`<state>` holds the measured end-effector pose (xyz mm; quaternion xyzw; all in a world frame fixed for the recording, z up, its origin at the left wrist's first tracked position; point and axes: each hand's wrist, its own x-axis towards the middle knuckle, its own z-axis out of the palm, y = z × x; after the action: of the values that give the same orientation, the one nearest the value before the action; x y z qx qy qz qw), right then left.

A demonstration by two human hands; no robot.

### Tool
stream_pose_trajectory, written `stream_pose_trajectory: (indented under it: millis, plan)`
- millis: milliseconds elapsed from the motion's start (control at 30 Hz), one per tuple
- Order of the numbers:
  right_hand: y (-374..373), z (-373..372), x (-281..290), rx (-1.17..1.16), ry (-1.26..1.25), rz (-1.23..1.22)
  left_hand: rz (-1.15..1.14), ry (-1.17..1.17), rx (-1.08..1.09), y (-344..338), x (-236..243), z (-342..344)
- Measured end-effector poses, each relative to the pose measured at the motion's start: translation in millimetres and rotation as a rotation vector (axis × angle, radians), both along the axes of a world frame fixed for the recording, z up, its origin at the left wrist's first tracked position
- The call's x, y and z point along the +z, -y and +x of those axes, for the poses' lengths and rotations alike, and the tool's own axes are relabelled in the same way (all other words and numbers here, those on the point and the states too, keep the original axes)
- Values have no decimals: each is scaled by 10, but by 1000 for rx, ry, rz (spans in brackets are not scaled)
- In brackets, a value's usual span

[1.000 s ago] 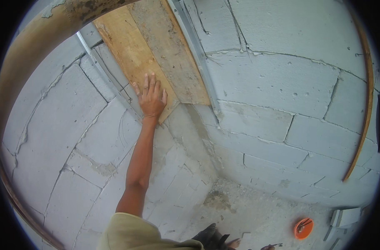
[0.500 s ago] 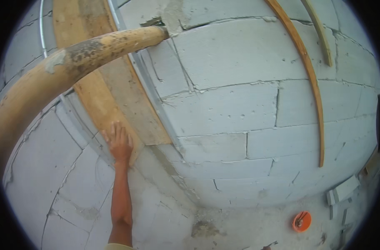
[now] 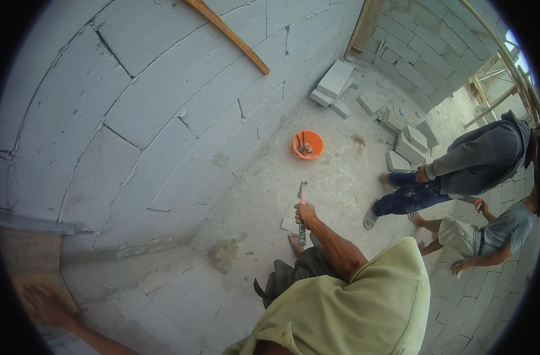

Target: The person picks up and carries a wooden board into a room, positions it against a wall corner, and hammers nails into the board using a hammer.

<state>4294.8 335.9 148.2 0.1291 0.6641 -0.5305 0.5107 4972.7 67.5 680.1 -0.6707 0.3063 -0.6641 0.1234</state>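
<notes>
My left hand (image 3: 48, 306) lies flat with fingers stretched on a wooden board (image 3: 34, 244) at the lower left, against the grey block wall (image 3: 157, 100). Lower in the middle, my right hand (image 3: 305, 213) is wrapped around a hammer (image 3: 302, 229). Its head points away from me and its dark grip end toward me. The hammer is held over the floor, apart from the wall and the board.
An orange bucket (image 3: 308, 145) with tools inside stands on the concrete floor (image 3: 264, 177). A wooden strip (image 3: 231, 38) is on the wall. Loose blocks (image 3: 411, 142) lie farther back. Two people (image 3: 483, 157) are at the right, one standing, one bent low.
My view has swung right and down, bringing my right hand with the hammer and the two people into sight. The left hand stays on the board; the bamboo pole has left the picture.
</notes>
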Motion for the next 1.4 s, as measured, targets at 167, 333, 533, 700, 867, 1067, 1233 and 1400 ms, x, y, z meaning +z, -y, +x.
stream_pose_trajectory:
  millis: [167, 333, 533, 700, 867, 1067, 1233, 1400]
  plan:
    - [-276, -130, 148, -125, -520, -142, -36, 56, -4, -45, -67, -181]
    - [-9, -515, 132, -48, -295, -52, 100, 83, 97, -179, 89, 57]
    - [67, -621, 125, -148, -406, -123, -102, -95, -411, -45, 24, -188]
    - [117, -267, -152, 47, -304, -143, -108, -137, -520, -92, 60, -60]
    - [20, -12, -412, 285, -88, -12, -73, -205, -559, -150, 103, -148]
    - [-62, 338, -248, 398, -14, 21, 107, -209, -22, -235, 49, -593]
    - [49, 395, -38, 370, -98, -13, 206, -34, 218, -336, 131, -752]
    - [74, 289, 217, 284, -162, -45, 213, 52, 92, -177, -6, -229]
